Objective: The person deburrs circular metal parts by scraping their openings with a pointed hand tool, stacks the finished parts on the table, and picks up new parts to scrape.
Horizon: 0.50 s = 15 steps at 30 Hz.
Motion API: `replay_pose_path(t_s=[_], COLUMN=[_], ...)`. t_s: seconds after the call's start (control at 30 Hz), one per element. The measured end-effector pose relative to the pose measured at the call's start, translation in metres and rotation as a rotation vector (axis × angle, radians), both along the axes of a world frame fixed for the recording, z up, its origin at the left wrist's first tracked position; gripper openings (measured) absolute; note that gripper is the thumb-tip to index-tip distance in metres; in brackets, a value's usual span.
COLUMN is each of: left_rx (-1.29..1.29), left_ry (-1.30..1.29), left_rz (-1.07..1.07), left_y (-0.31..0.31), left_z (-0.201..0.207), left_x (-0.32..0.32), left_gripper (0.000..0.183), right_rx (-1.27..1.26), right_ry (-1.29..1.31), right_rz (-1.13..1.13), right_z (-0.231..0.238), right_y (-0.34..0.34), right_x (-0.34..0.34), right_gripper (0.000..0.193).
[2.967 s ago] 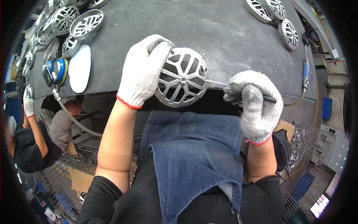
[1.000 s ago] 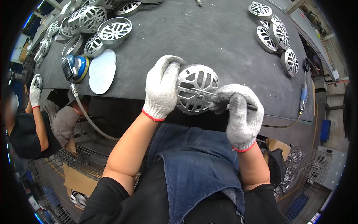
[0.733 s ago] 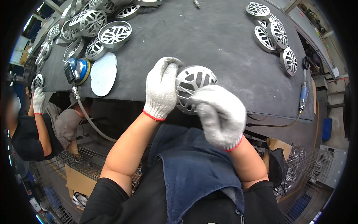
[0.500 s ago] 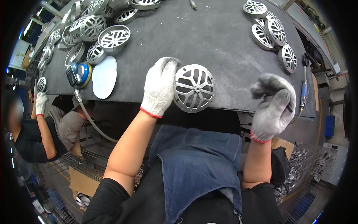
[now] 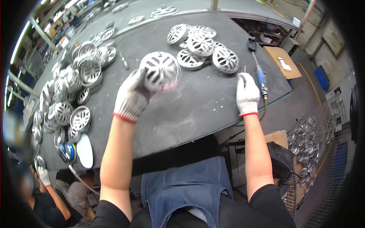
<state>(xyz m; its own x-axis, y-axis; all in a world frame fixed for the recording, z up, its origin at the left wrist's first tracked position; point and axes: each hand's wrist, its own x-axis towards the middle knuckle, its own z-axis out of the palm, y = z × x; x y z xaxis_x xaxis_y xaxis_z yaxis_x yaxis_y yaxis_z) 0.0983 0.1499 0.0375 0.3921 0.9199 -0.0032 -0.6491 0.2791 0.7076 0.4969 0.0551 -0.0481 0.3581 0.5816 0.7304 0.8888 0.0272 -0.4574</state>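
Note:
My left hand [image 5: 133, 97], in a white knit glove with a red cuff, grips the edge of a round spoked metal disc [image 5: 159, 71]. The disc is tilted above the dark table and slightly blurred. Over at the right, my gloved right hand [image 5: 248, 93] has its fingers closed. A thin tip seems to stick up past them, too small to name. Beyond that hand lies a pile of similar spoked metal parts [image 5: 226, 60]. To its right, a blue air tool [image 5: 261, 76] with a slim metal shaft lies along the table's side.
Many more spoked parts [image 5: 80, 118] are heaped on the table [image 5: 178, 117] at left. Near them are a blue-and-yellow disc sander [image 5: 68, 152] with a hose and a white oval pad [image 5: 85, 151]. A co-worker's gloved hand [image 5: 44, 176] shows lower left. A wire basket [image 5: 304, 152] stands at right.
The view has turned toward the right-hand pile. Both hands have reached farther over the table, the left still holding the spoked disc. My right hand now sits beside the blue air tool.

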Motion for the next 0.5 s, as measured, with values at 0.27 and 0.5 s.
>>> replay_pose_path(t_s=[0.27, 0.5], left_rx=[-0.173, 0.483], left_ry=[-0.344, 1.449], left_rz=[0.079, 0.562], left_y=[0.188, 0.195], left_z=[0.006, 0.024], left_x=[0.201, 0.187], left_gripper=[0.046, 0.065], right_rx=[0.033, -0.072], right_ry=[0.018, 0.118], right_rz=[0.030, 0.018], right_z=[0.002, 0.013], right_y=[-0.006, -0.010], right_x=[-0.002, 0.000], right_gripper=[0.014, 0.019])
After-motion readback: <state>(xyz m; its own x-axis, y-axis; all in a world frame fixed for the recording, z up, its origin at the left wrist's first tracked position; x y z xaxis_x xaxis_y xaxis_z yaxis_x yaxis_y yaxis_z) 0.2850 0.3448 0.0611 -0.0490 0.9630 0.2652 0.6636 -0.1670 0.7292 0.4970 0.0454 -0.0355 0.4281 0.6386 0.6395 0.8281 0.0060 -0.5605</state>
